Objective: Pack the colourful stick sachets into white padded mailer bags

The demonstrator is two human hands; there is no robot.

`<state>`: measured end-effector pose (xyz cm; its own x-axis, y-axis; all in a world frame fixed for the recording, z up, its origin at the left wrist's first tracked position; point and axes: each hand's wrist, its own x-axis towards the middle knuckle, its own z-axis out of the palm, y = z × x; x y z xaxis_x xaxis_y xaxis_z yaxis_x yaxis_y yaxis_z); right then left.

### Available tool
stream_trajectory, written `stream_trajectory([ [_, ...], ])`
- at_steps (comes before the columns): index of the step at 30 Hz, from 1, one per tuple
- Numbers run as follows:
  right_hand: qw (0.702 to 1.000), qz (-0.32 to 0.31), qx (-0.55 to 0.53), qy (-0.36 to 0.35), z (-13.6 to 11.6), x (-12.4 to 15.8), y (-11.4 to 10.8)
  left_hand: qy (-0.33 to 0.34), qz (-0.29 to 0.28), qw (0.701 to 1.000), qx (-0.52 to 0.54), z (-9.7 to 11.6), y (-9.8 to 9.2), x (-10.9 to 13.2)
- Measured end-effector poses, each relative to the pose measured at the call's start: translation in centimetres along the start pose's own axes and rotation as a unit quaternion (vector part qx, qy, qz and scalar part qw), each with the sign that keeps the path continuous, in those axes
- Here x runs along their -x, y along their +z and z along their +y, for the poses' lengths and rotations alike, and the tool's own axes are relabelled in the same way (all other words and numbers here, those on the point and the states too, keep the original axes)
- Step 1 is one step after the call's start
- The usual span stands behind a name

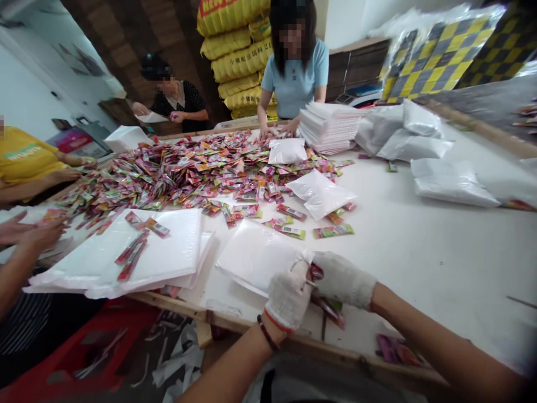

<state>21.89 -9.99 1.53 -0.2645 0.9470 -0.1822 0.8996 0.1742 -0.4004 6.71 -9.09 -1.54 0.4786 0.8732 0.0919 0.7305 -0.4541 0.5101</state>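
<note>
- Landmark here is the big heap of packets (pixel 180 173), loosely spread over the white table (pixel 436 252).
- The white envelope (pixel 258 252) being worked on lies flat on the near side of the heap, toward its right end, with a bit of table and a few strays between.
- Left hand (pixel 289 294), in a knit glove, is at the envelope's end nearest the wearer, same side of the heap. Fingers look curled in, pretty much closed on that end.
- Right hand (pixel 346 280), also gloved, is just beside it, slightly further right of the heap. Fingers are bent, tips tucked out of sight, so I can't tell how far open they are or whether they've got hold of anything.
- A red packet (pixel 316 272) shows between the two hands, and some more packets (pixel 331 310) poke out under the right one.
- Near side of the heap, further left: a pile of envelopes (pixel 168 252) with loose packets (pixel 135 254) on top.
- Right end of the heap: a puffy white bag (pixel 323 193) touching the edge packets, and a tall envelope stack (pixel 329 126) behind.
- Across the heap, a person in a blue top (pixel 296 75) has both hands down at the packets.
</note>
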Motion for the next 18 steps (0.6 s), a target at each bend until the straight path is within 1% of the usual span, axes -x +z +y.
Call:
stream_trajectory([
  [2, 0.997, 0.063, -0.03, -0.018, 0.3, 0.9, 0.6, 0.007, 0.005, 1.0, 0.014, -0.6, 0.3, 0.2],
  [4, 0.991, 0.134, -0.018, -0.018, 0.1, 1.6, 1.7, 0.028, 0.015, 0.999, 0.035, -0.6, 0.8, 0.3],
  [6, 0.987, 0.162, 0.003, 0.008, -0.2, 1.5, 2.7, 0.056, 0.028, 0.996, 0.06, 0.0, 1.3, 0.2],
  [8, 0.987, 0.157, -0.013, 0.04, 0.0, 0.7, 3.0, 0.062, 0.052, 0.992, 0.098, 0.6, 1.6, -0.1],
  [9, 0.989, 0.136, -0.046, 0.042, 0.6, 0.2, 3.0, 0.053, 0.065, 0.989, 0.121, 0.8, 1.7, -0.4],
  [11, 0.983, 0.1, -0.154, 0.031, 2.4, -0.5, 2.5, 0.016, 0.074, 0.981, 0.181, 0.6, 1.5, -1.0],
  [12, 0.972, 0.103, -0.208, 0.031, 3.6, -0.5, 2.3, -0.011, 0.072, 0.973, 0.217, 0.3, 1.4, -1.2],
  [13, 0.962, 0.125, -0.241, 0.039, 4.8, -0.5, 2.1, -0.042, 0.068, 0.963, 0.256, -0.1, 1.2, -1.5],
  [14, 0.956, 0.159, -0.243, 0.049, 5.8, -0.3, 2.1, -0.075, 0.066, 0.949, 0.298, -0.6, 1.1, -1.7],
  [15, 0.955, 0.194, -0.217, 0.055, 6.6, 0.0, 2.3, -0.106, 0.066, 0.931, 0.343, -1.1, 1.0, -1.9],
  [16, 0.96, 0.213, -0.173, 0.051, 7.1, 0.1, 2.6, -0.133, 0.069, 0.91, 0.387, -1.6, 1.0, -2.1],
  [18, 0.975, 0.197, -0.102, 0.006, 7.0, 0.1, 3.5, -0.168, 0.079, 0.867, 0.463, -2.2, 1.1, -2.4],
])
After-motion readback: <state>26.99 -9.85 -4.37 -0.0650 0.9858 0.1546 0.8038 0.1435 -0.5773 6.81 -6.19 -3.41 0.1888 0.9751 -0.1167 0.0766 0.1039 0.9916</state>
